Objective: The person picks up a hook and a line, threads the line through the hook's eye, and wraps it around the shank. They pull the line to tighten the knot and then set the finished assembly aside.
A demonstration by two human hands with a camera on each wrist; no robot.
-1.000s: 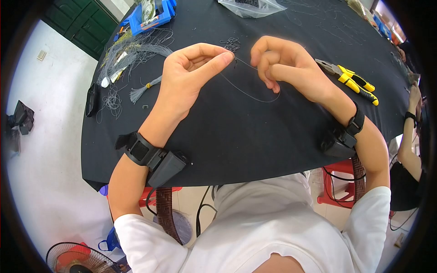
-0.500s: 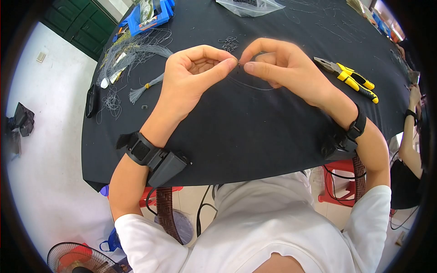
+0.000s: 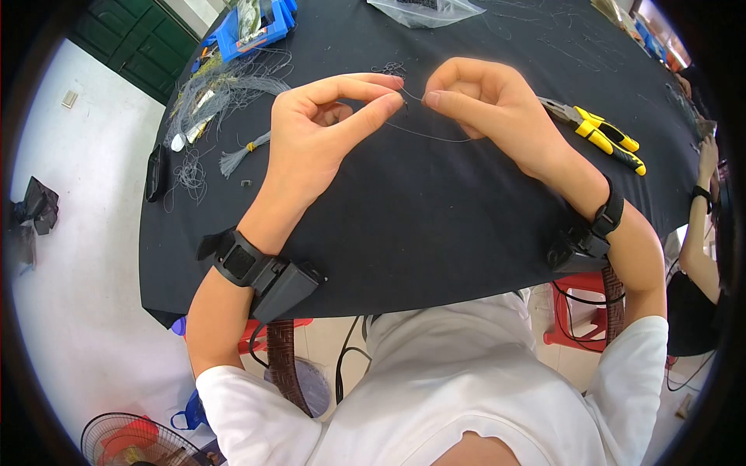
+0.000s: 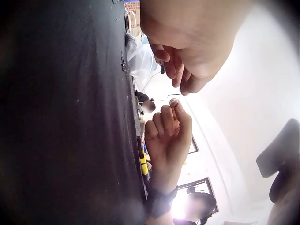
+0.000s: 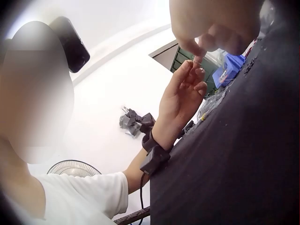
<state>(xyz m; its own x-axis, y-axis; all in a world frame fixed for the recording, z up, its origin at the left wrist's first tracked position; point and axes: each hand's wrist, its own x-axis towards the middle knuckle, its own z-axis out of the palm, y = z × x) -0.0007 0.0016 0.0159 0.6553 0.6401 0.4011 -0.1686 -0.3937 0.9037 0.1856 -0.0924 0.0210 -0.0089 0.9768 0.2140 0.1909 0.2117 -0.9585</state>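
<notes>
Thin wire [image 3: 429, 137] pinched between left hand [image 3: 311, 136] and right hand [image 3: 489, 109], above black table [image 3: 435, 233].

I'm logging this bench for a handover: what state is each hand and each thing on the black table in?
left hand: raised, thumb and forefinger pinch the thin grey line.
right hand: raised, fingertips pinch the same line.
thin grey line: strung between both hands, slack below them.
yellow-and-black pliers: lying flat, untouched.
grey strand bundle with yellow tie: bound, lying flat.
clear plastic bag: lying flat; whether sealed, cannot tell.
</notes>
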